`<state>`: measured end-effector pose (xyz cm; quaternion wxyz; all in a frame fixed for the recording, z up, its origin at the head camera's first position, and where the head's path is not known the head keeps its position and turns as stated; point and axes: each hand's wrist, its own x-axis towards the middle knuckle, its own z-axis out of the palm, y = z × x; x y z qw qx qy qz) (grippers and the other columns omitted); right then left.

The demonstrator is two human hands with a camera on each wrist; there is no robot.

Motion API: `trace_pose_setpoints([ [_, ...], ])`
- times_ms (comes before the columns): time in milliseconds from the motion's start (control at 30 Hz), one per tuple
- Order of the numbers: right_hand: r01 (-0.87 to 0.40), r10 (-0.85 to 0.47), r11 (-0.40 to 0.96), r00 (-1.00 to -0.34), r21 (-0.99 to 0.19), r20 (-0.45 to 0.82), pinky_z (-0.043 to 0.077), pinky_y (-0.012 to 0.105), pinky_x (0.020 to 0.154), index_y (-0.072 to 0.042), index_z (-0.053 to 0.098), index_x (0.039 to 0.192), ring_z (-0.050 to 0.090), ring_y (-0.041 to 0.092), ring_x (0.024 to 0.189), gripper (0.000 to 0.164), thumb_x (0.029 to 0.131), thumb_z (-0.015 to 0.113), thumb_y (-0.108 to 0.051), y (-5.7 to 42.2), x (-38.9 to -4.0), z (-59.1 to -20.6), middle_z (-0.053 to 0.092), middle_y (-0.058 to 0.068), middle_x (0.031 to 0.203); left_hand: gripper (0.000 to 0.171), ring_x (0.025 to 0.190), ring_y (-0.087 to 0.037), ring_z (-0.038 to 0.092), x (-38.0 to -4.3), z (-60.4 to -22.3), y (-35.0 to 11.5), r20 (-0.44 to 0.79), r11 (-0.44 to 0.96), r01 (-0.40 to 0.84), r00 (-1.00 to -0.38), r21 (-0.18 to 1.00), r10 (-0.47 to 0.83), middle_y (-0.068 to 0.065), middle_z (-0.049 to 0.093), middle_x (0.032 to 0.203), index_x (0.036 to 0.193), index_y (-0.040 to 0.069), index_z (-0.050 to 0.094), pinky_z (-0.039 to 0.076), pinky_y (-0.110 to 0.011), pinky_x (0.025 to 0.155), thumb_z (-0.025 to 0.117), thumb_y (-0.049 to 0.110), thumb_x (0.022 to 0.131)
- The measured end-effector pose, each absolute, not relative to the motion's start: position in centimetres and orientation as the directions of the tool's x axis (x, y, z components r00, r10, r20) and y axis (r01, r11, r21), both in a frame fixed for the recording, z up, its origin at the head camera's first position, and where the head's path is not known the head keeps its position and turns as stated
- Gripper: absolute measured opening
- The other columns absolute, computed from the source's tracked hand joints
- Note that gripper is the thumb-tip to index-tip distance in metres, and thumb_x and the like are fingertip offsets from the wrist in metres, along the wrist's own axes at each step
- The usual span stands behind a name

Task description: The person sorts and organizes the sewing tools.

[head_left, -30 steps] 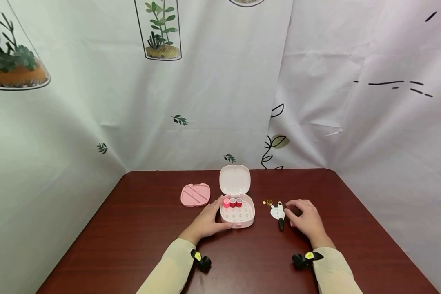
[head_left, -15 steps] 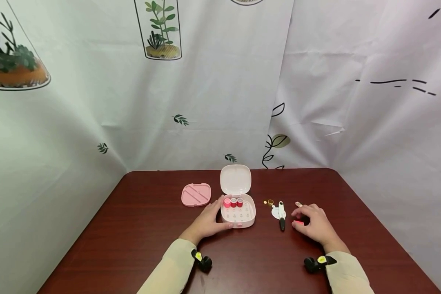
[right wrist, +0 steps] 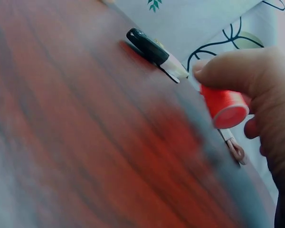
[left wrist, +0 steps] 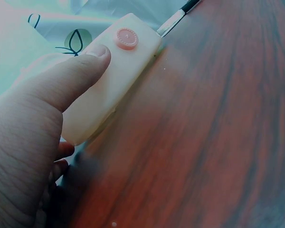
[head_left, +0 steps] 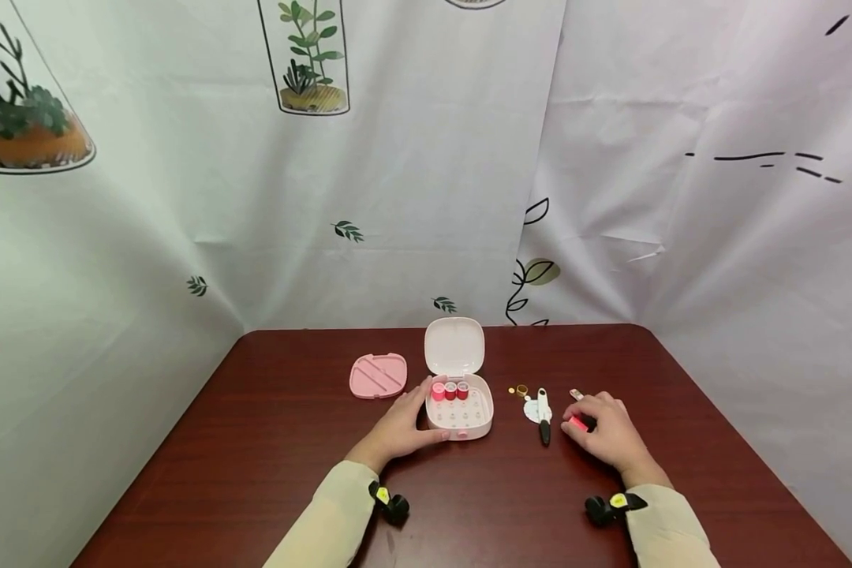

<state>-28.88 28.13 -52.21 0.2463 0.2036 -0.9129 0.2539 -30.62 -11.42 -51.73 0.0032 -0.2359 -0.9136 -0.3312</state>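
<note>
A dark red wood-grain table with rounded far corners stands before a pale, creased cloth backdrop. Over to my left the cloth carries a printed succulent planter, then a printed leafy stem, with small green sprigs lower down. A pink divided tray lies left of the table's middle; on the right, a black-and-white tool overlaps a white disc, near a gold-coloured ring.

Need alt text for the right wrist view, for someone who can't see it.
The right hand grips a bright red spool, one round end showing. On the reddish-brown table lies a black-and-white tool, with a leaf-patterned backdrop behind.
</note>
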Motion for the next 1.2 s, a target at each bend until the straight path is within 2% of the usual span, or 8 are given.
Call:
trace_pose_setpoints([
  [167,-0.506,-0.169,0.758,-0.761,-0.411,0.626,0.035,0.045,0.082,-0.018,0.076,0.088,0.054,0.021,0.092,0.013,0.077,0.082,-0.012,27.2,-29.3,-52.1,0.073,0.001,0.093,0.101,0.150,-0.035,0.029,-30.5,-51.6,-11.4,0.161,0.669,0.433,-0.889,0.604,0.429,-0.009,0.026,0.166,0.162,0.024,0.024,0.021,-0.055,0.121,0.073,0.062,0.083],
  [367,-0.589,-0.093,0.707,-0.627,-0.392,0.773,0.035,0.040,0.077,-0.006,0.078,0.093,0.054,0.023,0.086,0.014,0.078,0.078,-0.005,24.8,-30.5,-51.8,0.073,0.005,0.089,0.099,0.150,-0.034,0.029,-30.6,-51.7,-11.6,0.186,0.655,0.452,-0.881,0.606,0.435,-0.011,0.027,0.165,0.162,0.022,0.026,0.020,-0.054,0.121,0.075,0.057,0.083],
  [500,-0.602,-0.055,0.696,-0.588,-0.391,0.807,0.037,0.039,0.076,-0.004,0.078,0.099,0.056,0.026,0.087,0.015,0.085,0.072,-0.005,22.7,-31.1,-51.4,0.073,0.007,0.093,0.102,0.150,-0.030,0.028,-30.7,-51.8,-11.6,0.191,0.661,0.460,-0.878,0.593,0.439,-0.012,0.027,0.165,0.162,0.017,0.025,0.020,-0.052,0.122,0.074,0.057,0.083],
  [700,-0.600,-0.034,0.671,-0.612,-0.436,0.790,0.042,0.042,0.080,-0.005,0.077,0.102,0.058,0.027,0.088,0.016,0.090,0.066,-0.005,19.2,-31.7,-51.2,0.073,0.007,0.097,0.106,0.151,-0.028,0.028,-30.6,-51.8,-11.5,0.189,0.662,0.458,-0.879,0.594,0.438,-0.012,0.028,0.164,0.162,0.010,0.022,0.019,-0.049,0.123,0.075,0.057,0.083],
  [933,-0.592,-0.057,0.635,-0.676,-0.496,0.735,0.047,0.042,0.082,-0.007,0.076,0.109,0.058,0.024,0.094,0.019,0.095,0.063,-0.006,15.9,-32.1,-51.2,0.070,0.006,0.103,0.105,0.150,-0.029,0.028,-30.5,-51.7,-11.6,0.186,0.657,0.454,-0.880,0.602,0.438,-0.012,0.029,0.164,0.162,0.010,0.023,0.019,-0.050,0.123,0.075,0.056,0.083],
  [1033,-0.583,-0.072,0.606,-0.718,-0.541,0.692,0.053,0.039,0.080,-0.006,0.075,0.111,0.059,0.021,0.096,0.021,0.097,0.060,-0.005,14.9,-32.1,-51.1,0.068,0.005,0.106,0.102,0.151,-0.029,0.028,-30.5,-51.7,-11.5,0.181,0.658,0.452,-0.880,0.603,0.439,-0.011,0.027,0.165,0.162,0.015,0.025,0.020,-0.051,0.122,0.075,0.056,0.083],
  [1200,-0.596,-0.119,0.570,-0.740,-0.565,0.662,0.054,0.045,0.086,-0.002,0.074,0.113,0.063,0.023,0.098,0.020,0.096,0.062,-0.006,13.9,-32.5,-51.0,0.065,0.007,0.108,0.104,0.150,-0.029,0.028,-30.7,-51.6,-11.5,0.183,0.658,0.453,-0.880,0.601,0.439,-0.011,0.027,0.165,0.162,0.012,0.024,0.020,-0.051,0.122,0.075,0.056,0.083],
])
